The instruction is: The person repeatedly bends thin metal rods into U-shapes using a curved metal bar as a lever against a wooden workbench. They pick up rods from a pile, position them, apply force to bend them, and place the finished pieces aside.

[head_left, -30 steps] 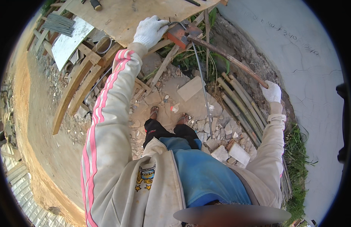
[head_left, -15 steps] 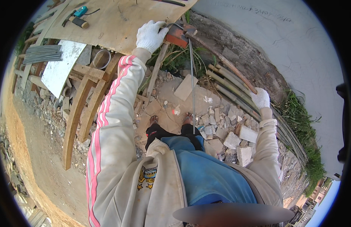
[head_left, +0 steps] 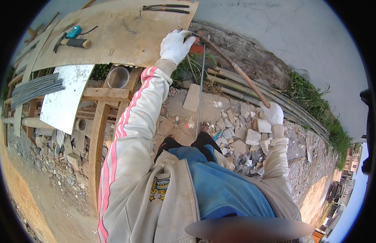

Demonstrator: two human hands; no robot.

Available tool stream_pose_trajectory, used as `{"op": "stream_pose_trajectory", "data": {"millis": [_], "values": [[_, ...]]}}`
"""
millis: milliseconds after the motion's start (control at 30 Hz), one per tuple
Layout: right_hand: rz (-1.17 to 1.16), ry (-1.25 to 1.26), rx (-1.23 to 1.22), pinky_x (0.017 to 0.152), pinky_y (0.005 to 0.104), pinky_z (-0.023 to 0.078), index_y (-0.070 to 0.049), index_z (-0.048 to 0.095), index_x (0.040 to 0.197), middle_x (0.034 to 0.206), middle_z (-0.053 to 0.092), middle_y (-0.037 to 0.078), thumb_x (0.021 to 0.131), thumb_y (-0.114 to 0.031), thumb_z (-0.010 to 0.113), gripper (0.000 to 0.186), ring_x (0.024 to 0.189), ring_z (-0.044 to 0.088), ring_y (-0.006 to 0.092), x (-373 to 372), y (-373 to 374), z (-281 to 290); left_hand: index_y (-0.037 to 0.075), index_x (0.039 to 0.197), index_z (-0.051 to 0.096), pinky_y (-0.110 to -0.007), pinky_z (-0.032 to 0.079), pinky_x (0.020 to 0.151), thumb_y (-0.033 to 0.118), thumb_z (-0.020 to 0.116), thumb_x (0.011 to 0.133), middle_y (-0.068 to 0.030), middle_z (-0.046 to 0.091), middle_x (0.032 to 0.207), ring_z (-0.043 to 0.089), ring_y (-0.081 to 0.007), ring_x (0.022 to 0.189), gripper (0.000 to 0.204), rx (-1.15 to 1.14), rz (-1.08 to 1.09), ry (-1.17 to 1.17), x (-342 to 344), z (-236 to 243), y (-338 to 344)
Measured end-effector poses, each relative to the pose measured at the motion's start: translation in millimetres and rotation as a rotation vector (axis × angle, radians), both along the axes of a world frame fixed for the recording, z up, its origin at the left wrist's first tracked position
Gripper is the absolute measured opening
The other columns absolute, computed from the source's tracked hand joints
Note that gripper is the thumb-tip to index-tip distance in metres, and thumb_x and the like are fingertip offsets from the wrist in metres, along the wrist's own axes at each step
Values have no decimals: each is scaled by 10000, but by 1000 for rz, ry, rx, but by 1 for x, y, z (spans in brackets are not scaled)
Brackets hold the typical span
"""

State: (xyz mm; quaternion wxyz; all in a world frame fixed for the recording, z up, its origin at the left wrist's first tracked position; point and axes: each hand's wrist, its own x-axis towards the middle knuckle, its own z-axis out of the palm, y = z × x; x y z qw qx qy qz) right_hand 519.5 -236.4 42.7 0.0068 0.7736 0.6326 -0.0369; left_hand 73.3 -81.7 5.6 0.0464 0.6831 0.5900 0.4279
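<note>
My right hand (head_left: 272,114), in a white knit glove, is wrapped round the lower end of a long rusty metal bar (head_left: 240,71). The bar slants up and left to a red-orange block (head_left: 197,48) at the worktable's edge. My left hand (head_left: 176,46), gloved too, is closed at that edge, its thumb and fingertips on a thin steel rod beside the bar's upper end. From there the straight grey length of the rod (head_left: 202,81) runs down toward my feet. The left fingers partly hide where rod, bar and block meet.
On the plywood tabletop (head_left: 115,36) lie a hammer (head_left: 76,43), a teal tape measure (head_left: 74,31) and pincers (head_left: 165,8). Cut steel rods (head_left: 36,90) lie on the left, near a clear plastic tub (head_left: 118,77). Bamboo poles (head_left: 240,87) and broken rubble (head_left: 240,133) lie along the wall.
The rusty bar's lower end has swung slightly toward me with my right hand. My left hand has come closer to the bar's upper end. The view has shifted, showing more of the pincers.
</note>
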Motion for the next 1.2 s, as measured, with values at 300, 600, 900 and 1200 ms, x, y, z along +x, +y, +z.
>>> {"op": "stream_pose_trajectory", "data": {"millis": [300,600,900,1200], "values": [[-9,39,17,807,531,517,-71,747,996,914,731,231,942,-700,561,659,936,690,450,-7,-13,2,87,1291,666,-500,548,858,575,692,904,-185,699,1108,698,-374,983,624,-52,-201,378,24,19,-50],[60,-1,103,763,536,526,-69,747,922,849,728,229,915,-741,570,694,867,708,436,3,-6,-7,-48,1315,603,-296,531,809,181,584,1021,-76,706,1034,640,-123,914,373,-814,-558,-818,42,-10,-167],[32,57,75,741,523,502,-58,723,901,840,705,233,917,-661,618,612,860,680,447,3,-5,0,-30,1277,633,-295,489,933,207,580,1028,-98,693,1113,612,-138,1025,348,-852,-567,-826,40,-29,-163],[16,-5,27,782,525,527,-71,765,922,868,730,221,897,-746,574,701,875,705,429,2,-9,9,-11,1241,644,-278,512,747,197,595,1032,-54,672,981,608,-93,847,299,-842,-568,-928,43,-28,-167]]}}
